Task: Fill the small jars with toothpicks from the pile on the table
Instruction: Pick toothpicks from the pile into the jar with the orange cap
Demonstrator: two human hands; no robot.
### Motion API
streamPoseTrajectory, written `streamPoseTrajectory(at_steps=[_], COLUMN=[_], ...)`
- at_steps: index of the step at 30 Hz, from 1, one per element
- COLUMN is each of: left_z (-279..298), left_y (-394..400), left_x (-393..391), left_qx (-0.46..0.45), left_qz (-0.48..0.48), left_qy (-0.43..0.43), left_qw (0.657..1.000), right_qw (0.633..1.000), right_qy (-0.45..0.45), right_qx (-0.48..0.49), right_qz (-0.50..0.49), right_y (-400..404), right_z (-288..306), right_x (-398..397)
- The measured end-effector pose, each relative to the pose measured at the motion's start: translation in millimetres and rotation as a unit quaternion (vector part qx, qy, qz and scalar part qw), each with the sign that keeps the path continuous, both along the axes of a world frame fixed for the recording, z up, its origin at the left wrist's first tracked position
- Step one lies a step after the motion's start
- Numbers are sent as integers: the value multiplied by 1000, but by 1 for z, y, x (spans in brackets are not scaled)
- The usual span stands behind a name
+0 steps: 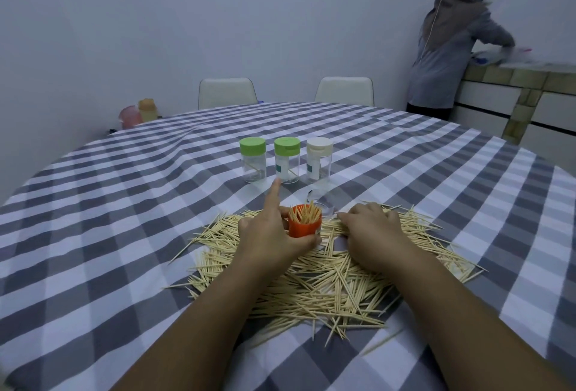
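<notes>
Partly, orange jar (304,224) behind left hand (270,233)

Upright toothpick-filled orange jar (304,224) amid toothpick pile (318,281)

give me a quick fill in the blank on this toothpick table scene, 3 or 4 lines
1. The left hand grips a small jar with an open ____ coloured top, packed with toothpicks.
2. Behind the pile of wooden toothpicks stand ____ capped clear jars in a row.
3. The rightmost clear jar has a ____ cap.
4. The right hand rests on the ____.

Missing words: orange; three; white; pile
</notes>
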State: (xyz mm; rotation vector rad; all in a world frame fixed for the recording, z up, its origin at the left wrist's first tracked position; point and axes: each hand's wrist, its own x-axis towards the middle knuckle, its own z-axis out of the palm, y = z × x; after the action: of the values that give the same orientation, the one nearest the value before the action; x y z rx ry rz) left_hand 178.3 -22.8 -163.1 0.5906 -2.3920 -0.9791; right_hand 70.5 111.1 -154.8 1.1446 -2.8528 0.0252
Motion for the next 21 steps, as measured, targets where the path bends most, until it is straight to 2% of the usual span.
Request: streamPoseTrajectory(at_steps=[4, 10, 18, 21], left_z=[1, -4, -4, -5], left_y=[1, -2, -2, -3], left_x=[1, -3, -3, -3], left_qx=[-4, 4, 1, 3], left_qz=[0, 6, 6, 6], left_qy=[-1, -3, -2, -1], left_qw=[1000, 1000, 1000, 1000], right_qw=[998, 994, 992, 989], right_qy=[69, 100, 80, 34], right_qx=[-8, -34, -101, -144], right_qz=[12, 9, -7, -13], right_y=[-3, -6, -8, -7], right_z=[-4, -3, 1, 5], right_x=[0, 4, 6, 7])
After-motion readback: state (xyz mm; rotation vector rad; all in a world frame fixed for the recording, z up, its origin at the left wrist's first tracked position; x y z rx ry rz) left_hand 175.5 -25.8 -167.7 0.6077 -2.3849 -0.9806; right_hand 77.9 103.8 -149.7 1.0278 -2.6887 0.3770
